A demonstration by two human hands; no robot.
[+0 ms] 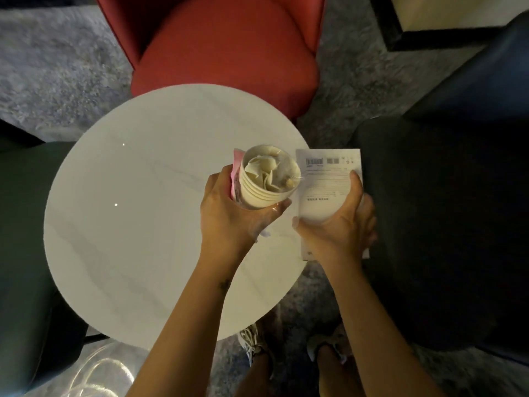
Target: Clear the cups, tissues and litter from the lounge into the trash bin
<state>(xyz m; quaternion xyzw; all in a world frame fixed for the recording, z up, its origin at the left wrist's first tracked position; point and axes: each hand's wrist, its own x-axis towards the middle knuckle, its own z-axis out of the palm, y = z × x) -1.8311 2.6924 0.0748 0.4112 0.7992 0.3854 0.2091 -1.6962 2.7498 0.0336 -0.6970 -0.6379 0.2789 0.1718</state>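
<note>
My left hand (229, 213) grips a stack of several nested white paper cups (266, 181) above the right part of the round white table (143, 213). Crumpled tissues fill the top cup, and a pink wrapper (236, 173) is pressed against the stack's left side under my fingers. My right hand (340, 222) holds a flat white packet (326, 179) with barcodes and small print. The packet sits at the table's right edge, partly overhanging it.
A red armchair (229, 53) stands behind the table. A dark green seat (25, 224) is at the left and a dark blue-black armchair (446, 210) at the right. Grey carpet (57, 67) surrounds them. My feet in sneakers (257, 342) show below the table edge.
</note>
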